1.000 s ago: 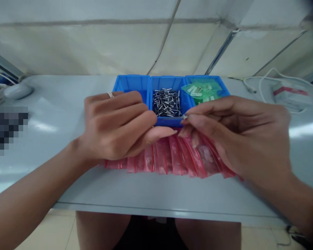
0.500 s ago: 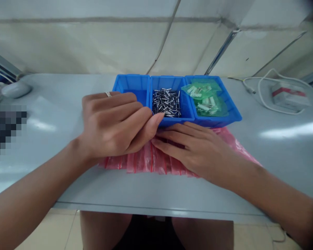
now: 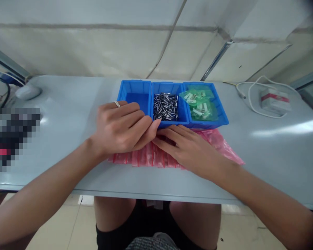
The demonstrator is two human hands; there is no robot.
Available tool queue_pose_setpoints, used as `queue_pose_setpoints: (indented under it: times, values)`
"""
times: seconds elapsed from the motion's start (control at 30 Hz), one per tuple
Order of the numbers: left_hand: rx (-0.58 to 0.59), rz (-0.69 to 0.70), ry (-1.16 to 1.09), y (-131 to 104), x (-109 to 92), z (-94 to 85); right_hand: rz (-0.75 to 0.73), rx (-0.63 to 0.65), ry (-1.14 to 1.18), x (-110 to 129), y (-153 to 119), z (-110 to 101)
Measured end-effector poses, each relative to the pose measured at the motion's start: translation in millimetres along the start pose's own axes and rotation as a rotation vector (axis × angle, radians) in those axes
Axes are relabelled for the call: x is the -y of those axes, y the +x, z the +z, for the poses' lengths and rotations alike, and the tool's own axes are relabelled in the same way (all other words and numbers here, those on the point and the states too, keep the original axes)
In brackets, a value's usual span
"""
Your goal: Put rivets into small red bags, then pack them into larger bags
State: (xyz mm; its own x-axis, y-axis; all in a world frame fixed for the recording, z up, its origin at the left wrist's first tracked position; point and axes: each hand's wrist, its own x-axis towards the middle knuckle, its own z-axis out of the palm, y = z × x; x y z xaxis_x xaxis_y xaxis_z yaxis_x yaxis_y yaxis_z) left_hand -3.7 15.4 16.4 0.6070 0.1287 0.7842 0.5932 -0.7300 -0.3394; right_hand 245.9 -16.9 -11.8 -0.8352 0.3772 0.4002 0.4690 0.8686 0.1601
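While the left hand (image 3: 125, 128) is being held curled near the centre of the frame, fingers together, its palm is being hidden. The right hand (image 3: 185, 144) is being held beside the left thumb; whether anything is being gripped by either cannot be told. Pink bags (image 3: 148, 156) are being partly covered by both, and metal pins (image 3: 165, 107) are being contained above, in the middle blue bin (image 3: 183, 110).

Your left hand (image 3: 123, 128) hides its own palm and the near part of the left blue bin (image 3: 135, 85). Your right hand (image 3: 186, 146) covers part of the pink zip bags (image 3: 149, 158); you can't tell what its fingertips touch. Pixelation blurs the dark object (image 3: 15, 130) at left. The carton's (image 3: 275, 100) print is unreadable. The frame cuts off both your forearms (image 3: 54, 189).
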Motion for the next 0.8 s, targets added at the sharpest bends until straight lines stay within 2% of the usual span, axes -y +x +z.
queue_pose_setpoints:
  times: [0.2,0.4,0.5,0.67,0.8]
  values:
    - [0.015,0.025,-0.024,5.8,1.3,-4.0,-0.030,-0.109,-0.032,-0.5,0.4,-0.4]
    - [0.054,0.040,-0.019,4.6,1.8,-3.6,-0.003,-0.110,-0.011,-0.4,2.3,6.4]
    - [0.062,0.053,-0.014,3.2,1.8,-3.6,-0.017,-0.152,0.036,-0.1,3.2,7.6]
    - [0.052,0.048,-0.001,1.1,2.1,-3.4,0.028,-0.262,0.161,0.1,5.5,5.4]
    - [0.061,0.035,-0.072,1.6,-0.1,-2.8,0.164,-0.432,0.338,-3.4,7.2,-3.8]
